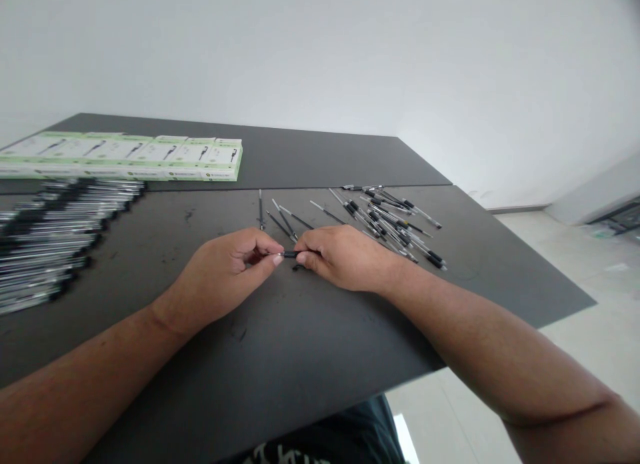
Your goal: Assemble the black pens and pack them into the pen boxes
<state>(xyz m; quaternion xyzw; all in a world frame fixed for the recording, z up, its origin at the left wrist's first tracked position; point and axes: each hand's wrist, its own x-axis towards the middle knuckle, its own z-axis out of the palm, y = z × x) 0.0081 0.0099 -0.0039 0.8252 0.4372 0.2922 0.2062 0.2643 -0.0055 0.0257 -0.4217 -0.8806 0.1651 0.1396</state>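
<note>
Between my two hands a pen (289, 255) lies level above the table, its black part showing in the gap. My left hand (235, 264) pinches one end with thumb and fingertips. Closed around the other end is my right hand (345, 254), which hides much of that side. Just beyond the hands lie several thin pen refills (281, 217). A small black piece (299, 267) rests on the table below my right fingers. Past my right hand is a loose pile of clear pens with black grips (395, 224).
Many clear and black pens lie in rows (55, 237) at the left. Behind them stands a line of white and green boxes (205, 174). The dark table (280, 344) ends at the right above a pale floor (595, 277), and a white wall rises behind.
</note>
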